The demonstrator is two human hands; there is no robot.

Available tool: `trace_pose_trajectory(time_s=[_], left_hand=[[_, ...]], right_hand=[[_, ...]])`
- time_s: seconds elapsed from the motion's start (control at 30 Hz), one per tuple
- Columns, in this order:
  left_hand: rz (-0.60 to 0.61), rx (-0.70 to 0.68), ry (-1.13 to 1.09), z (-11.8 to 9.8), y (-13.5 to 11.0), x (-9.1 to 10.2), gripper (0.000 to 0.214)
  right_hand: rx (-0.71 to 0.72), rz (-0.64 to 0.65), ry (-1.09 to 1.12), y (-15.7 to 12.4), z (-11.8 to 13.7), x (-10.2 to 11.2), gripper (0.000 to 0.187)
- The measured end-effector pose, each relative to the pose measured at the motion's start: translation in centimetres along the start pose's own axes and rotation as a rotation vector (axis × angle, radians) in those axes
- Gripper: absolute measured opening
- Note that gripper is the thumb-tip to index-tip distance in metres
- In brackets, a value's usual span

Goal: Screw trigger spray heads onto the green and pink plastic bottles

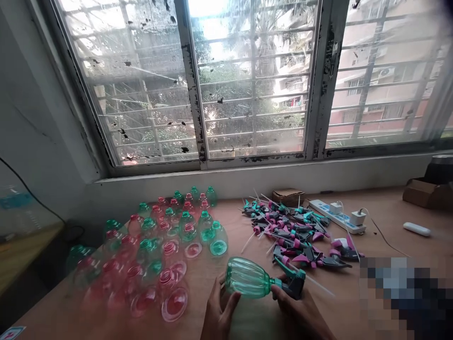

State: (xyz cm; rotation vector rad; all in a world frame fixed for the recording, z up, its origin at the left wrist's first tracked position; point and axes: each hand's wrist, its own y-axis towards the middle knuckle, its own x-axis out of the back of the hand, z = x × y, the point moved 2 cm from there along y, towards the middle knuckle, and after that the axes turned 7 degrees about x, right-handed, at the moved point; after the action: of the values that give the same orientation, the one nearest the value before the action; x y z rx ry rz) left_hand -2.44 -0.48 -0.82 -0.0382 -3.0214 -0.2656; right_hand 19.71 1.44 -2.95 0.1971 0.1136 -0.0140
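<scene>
One see-thru grn ribbed bottle (247,277), sideways, w/ gry/teal trigger head (294,286).

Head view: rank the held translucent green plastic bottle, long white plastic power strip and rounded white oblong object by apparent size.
1. Green bottle, broadest, though nearer the camera
2. White power strip, similarly long but slimmer
3. White oblong object

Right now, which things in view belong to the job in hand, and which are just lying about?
Likely part of the job:
green bottle, held by the left hand
spray head at its neck, held by the right hand
red and green bottles, grouped at left
loose spray heads, piled beyond the hands

Seemingly just lying about:
power strip
white bar
brown box
</scene>
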Motion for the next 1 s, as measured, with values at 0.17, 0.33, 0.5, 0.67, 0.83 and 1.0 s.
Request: trace_pose_trajectory(time_s=[0.17,0.33,0.5,0.67,0.83,1.0], left_hand=[[-0.010,0.040,0.040,0.0,0.1,0.0,0.040],[-0.037,-0.036,0.225,0.1,-0.1,0.0,0.048],[0.007,-0.005,0.144,-0.6,-0.3,-0.3,0.041],[-0.084,-0.031,0.189,0.0,0.0,-0.1,0.041],[-0.124,-0.118,0.271,0.5,0.1,0.0,0.041],[-0.092,-0.108,0.277,-0.5,-0.4,-0.2,0.042]], right_hand=[[-0.052,0.014,0.144,-0.1,-1.2,0.4,0.041],[-0.034,-0.031,0.312,-0.1,-0.7,0.6,0.036],[-0.001,0.009,0.204,-0.3,0.0,0.6,0.037],[-0.023,0.025,0.163,-0.4,-0.1,0.6,0.037],[-0.050,0.019,0.175,0.0,-0.8,0.8,0.034],[-0.032,0.023,0.185,0.1,-0.3,0.7,0.037]])
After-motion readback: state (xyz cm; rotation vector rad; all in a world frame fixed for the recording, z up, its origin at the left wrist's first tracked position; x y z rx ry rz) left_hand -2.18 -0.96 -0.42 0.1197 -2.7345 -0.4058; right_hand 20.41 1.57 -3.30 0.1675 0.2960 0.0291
